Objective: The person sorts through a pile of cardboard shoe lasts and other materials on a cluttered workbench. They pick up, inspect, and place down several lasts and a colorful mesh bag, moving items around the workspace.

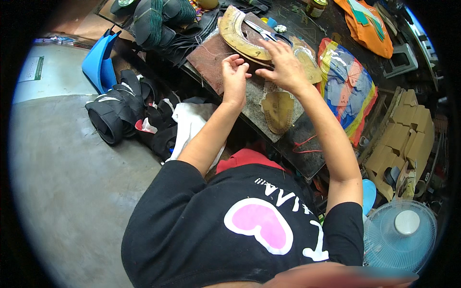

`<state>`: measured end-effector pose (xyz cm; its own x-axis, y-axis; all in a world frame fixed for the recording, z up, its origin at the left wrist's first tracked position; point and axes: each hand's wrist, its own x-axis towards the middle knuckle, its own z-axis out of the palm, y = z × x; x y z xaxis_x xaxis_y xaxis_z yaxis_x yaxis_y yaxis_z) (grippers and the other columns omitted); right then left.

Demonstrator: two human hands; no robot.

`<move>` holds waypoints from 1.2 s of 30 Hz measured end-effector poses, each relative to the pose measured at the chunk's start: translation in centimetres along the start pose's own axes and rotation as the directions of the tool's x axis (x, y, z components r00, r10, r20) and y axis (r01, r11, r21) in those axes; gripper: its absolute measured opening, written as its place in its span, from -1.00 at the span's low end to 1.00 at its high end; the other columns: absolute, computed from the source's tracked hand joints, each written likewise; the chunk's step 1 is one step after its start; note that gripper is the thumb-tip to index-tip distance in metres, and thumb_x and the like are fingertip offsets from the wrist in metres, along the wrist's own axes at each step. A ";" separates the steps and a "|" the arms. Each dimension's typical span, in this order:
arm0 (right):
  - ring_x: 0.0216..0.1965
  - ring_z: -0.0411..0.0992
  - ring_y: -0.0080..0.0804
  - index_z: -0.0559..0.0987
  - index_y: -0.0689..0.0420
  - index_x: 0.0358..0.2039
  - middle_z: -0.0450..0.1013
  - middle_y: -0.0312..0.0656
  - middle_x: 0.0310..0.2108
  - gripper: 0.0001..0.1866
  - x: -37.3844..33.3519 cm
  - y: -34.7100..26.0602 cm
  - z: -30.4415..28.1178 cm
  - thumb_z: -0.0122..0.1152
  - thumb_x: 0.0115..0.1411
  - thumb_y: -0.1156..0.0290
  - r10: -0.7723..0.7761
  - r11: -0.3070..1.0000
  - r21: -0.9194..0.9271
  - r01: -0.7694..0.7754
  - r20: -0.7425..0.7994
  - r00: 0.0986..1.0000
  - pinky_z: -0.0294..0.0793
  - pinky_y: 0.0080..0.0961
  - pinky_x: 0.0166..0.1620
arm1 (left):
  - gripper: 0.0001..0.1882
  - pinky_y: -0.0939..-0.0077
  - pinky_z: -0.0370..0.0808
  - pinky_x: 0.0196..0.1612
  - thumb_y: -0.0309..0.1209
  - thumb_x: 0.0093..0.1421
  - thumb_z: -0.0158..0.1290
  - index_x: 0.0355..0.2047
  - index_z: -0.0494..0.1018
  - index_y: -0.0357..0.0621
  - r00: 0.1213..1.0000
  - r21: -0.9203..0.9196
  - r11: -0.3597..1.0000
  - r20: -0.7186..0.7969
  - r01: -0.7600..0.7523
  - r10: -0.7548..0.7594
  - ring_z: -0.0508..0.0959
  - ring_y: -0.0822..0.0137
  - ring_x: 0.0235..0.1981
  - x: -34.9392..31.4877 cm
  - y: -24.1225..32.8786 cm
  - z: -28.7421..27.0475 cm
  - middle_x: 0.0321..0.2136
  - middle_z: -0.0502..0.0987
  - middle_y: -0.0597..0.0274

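My left hand is raised over the near edge of the work board, its fingers loosely curled and nothing visible in them. Beside it, my right hand reaches forward with fingers spread. Its fingertips are at a curved yellowish pattern piece and close to the handles of a pair of scissors; contact is hard to tell. The scissors lie with their blades across the pattern. A brown board sits beneath it. Closer to me rests a rounded tan template, and another yellowish template lies right of my right hand.
Black cut pieces tied in bundles are stacked at the far left. A colourful bag of cut pieces lies on the right, with an orange bag beyond. Cardboard boxes and a fan stand at the right.
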<state>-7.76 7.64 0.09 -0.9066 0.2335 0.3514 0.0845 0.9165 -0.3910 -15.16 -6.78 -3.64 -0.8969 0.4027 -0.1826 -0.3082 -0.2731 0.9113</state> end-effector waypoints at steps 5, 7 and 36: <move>0.08 0.36 -0.13 0.32 -0.14 0.24 0.43 -0.09 0.01 -0.28 1.9 -0.2 2.0 0.29 0.02 0.38 0.095 0.982 -0.181 -0.047 0.271 0.958 0.42 -0.22 0.08 | -0.68 0.56 0.52 -0.25 -0.55 0.23 -0.01 -0.01 0.28 -0.24 0.998 0.035 0.999 0.052 0.018 -0.020 0.48 0.41 -0.23 -0.3 0.4 -0.5 -0.18 0.40 0.20; -0.03 0.42 -0.18 0.36 -0.13 0.21 0.47 -0.16 -0.09 -0.33 1.9 0.1 2.0 0.23 0.02 0.45 0.041 0.982 -0.188 0.000 0.216 0.976 0.49 -0.26 -0.04 | -0.69 0.55 0.52 -0.26 -0.53 0.22 0.00 -0.03 0.30 -0.23 0.992 -0.016 0.996 0.090 0.086 -0.085 0.47 0.41 -0.23 -0.2 0.6 -1.0 -0.19 0.40 0.21; -0.31 0.50 -0.42 0.53 0.22 -0.06 0.55 -0.09 -0.32 -0.64 -5.3 4.8 -1.0 0.27 0.13 0.39 0.440 0.781 0.453 -0.429 0.088 0.894 0.47 -0.48 -0.18 | -0.70 0.31 0.42 0.11 -0.57 0.30 -0.14 0.04 0.30 -0.27 0.921 -0.369 0.877 0.348 0.308 -0.176 0.50 0.27 0.00 -0.1 -1.2 2.1 0.00 0.47 0.09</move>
<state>-2.12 11.10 -2.82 -0.8093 0.5835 0.0676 0.2677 0.4687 -0.8418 -14.06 -4.64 -3.94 -0.6608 0.7233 -0.2002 -0.6631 -0.4377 0.6073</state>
